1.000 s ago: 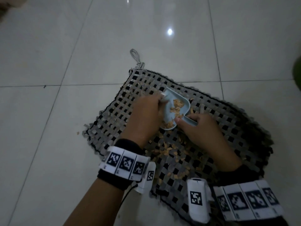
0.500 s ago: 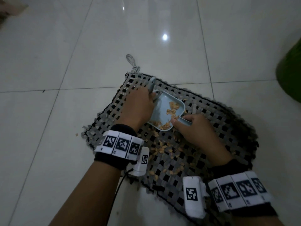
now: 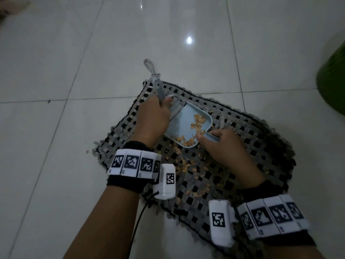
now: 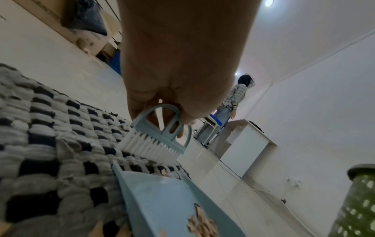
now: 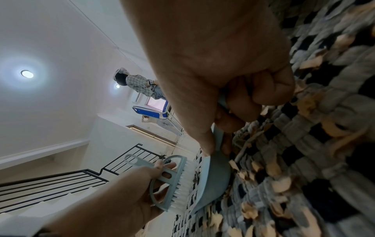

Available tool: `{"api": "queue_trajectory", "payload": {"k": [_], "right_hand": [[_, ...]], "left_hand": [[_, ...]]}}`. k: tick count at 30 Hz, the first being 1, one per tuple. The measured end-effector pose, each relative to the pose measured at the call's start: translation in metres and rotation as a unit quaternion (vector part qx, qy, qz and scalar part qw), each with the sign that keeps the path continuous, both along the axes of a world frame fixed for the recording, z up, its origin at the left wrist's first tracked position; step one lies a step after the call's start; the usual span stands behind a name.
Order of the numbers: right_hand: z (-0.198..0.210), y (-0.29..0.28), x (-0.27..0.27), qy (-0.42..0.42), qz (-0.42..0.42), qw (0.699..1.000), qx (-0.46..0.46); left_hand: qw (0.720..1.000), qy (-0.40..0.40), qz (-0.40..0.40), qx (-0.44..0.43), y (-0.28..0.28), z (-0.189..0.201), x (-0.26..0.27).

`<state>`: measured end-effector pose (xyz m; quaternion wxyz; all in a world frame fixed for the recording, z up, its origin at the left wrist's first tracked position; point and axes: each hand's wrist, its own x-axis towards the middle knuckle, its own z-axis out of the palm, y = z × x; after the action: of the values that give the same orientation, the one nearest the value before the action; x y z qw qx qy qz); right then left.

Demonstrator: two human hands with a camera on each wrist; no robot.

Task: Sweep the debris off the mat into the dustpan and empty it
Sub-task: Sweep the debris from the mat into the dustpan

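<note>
A grey-and-black woven mat [image 3: 242, 139] lies on the tiled floor, strewn with tan flakes of debris [image 3: 186, 165]. A pale blue dustpan [image 3: 183, 126] rests on the mat with flakes in it. My right hand [image 3: 220, 144] grips its handle [image 3: 211, 137]. My left hand [image 3: 153, 116] holds a small pale blue brush [image 4: 160, 136] by its handle. Its white bristles [image 4: 150, 149] sit on the mat just beyond the pan's open edge [image 4: 121, 184]. In the right wrist view the brush [image 5: 174, 181] sits against the dustpan [image 5: 211, 179].
A green perforated bin [image 4: 357, 203] stands to the right [image 3: 334, 81]. A white cabinet [image 4: 245, 147], a blue chair and a standing person [image 4: 229, 104] are farther off. A stair railing [image 5: 81, 178] shows in the right wrist view. White tiles [image 3: 74, 62] surround the mat.
My left hand has drawn the brush back from inside the pan, up and left to the pan's far open edge. The right hand still holds the dustpan in place.
</note>
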<state>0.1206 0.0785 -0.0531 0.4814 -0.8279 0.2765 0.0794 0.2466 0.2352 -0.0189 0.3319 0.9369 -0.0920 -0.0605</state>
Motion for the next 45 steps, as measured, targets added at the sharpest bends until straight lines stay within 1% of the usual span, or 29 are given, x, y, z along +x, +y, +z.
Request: {"api": "queue_trajectory", "payload": {"k": [3, 4, 7, 9, 11, 13, 14, 17, 19, 21, 23, 25, 28, 32, 35, 37, 39, 41, 42, 43, 45], "right_hand": [[0.000, 0.000, 0.000, -0.001, 0.002, 1.000, 0.003], [-0.001, 0.000, 0.001, -0.001, 0.001, 1.000, 0.006], [-0.001, -0.002, 0.001, 0.006, 0.002, 1.000, 0.010], [0.000, -0.003, 0.001, 0.008, 0.006, 1.000, 0.016], [0.002, -0.005, 0.000, 0.010, 0.011, 1.000, 0.022], [0.004, -0.008, 0.000, 0.018, 0.018, 1.000, 0.015], [0.005, -0.010, 0.000, 0.021, 0.021, 0.999, 0.010], [0.008, -0.015, 0.001, 0.034, 0.024, 0.999, 0.002], [0.009, -0.017, 0.001, 0.037, 0.025, 0.999, -0.006], [0.009, -0.016, 0.001, 0.037, 0.027, 0.999, -0.012], [0.008, -0.016, 0.000, 0.037, 0.025, 0.999, -0.009], [0.007, -0.014, -0.001, 0.033, 0.023, 0.999, -0.007], [0.005, -0.014, -0.002, 0.025, 0.021, 0.999, 0.004], [0.005, -0.014, -0.006, 0.013, 0.021, 1.000, 0.007], [0.005, -0.013, -0.013, -0.001, 0.017, 1.000, 0.019], [0.006, -0.013, -0.018, -0.008, 0.019, 0.999, 0.029], [0.008, -0.013, -0.020, -0.015, 0.014, 0.999, 0.046], [0.011, -0.012, -0.018, -0.027, -0.004, 0.998, 0.064], [0.013, -0.011, -0.015, -0.037, -0.011, 0.997, 0.063], [0.014, -0.008, -0.011, -0.046, -0.013, 0.997, 0.055], [0.014, -0.001, 0.002, -0.062, -0.013, 0.997, 0.031]], "left_hand": [[0.998, -0.042, 0.036, -0.005, 0.002, 0.002, 0.004], [0.999, -0.037, 0.031, 0.001, 0.000, 0.001, 0.002], [1.000, 0.018, -0.008, 0.024, -0.005, -0.002, 0.001], [1.000, 0.021, -0.016, 0.018, -0.004, 0.000, 0.004], [1.000, -0.015, 0.002, -0.010, -0.003, 0.005, 0.008], [0.998, -0.060, 0.008, -0.014, -0.005, 0.006, 0.009], [0.998, -0.070, -0.003, 0.003, -0.008, 0.006, 0.008], [0.989, -0.070, -0.064, 0.115, -0.017, 0.001, 0.005], [0.985, -0.049, -0.075, 0.146, -0.019, 0.003, 0.004], [0.988, -0.008, -0.084, 0.127, -0.015, 0.008, 0.007], [0.993, 0.015, -0.083, 0.084, -0.009, 0.015, 0.010], [0.997, -0.005, -0.064, 0.048, -0.006, 0.020, 0.012], [0.997, -0.046, -0.053, 0.041, -0.010, 0.015, 0.004], [0.995, -0.004, -0.097, 0.019, -0.022, 0.002, -0.027], [0.989, 0.028, -0.136, -0.042, -0.019, -0.001, -0.044], [0.990, 0.028, -0.117, -0.076, -0.015, 0.004, -0.044], [0.993, -0.012, -0.048, -0.103, -0.009, 0.010, -0.034], [0.993, -0.057, 0.026, -0.104, -0.002, 0.012, -0.015], [0.992, -0.067, 0.046, -0.098, 0.000, 0.012, -0.004], [0.992, -0.077, 0.051, -0.083, 0.003, 0.011, 0.007], [0.995, -0.093, 0.025, -0.039, 0.004, 0.006, 0.027]]}}
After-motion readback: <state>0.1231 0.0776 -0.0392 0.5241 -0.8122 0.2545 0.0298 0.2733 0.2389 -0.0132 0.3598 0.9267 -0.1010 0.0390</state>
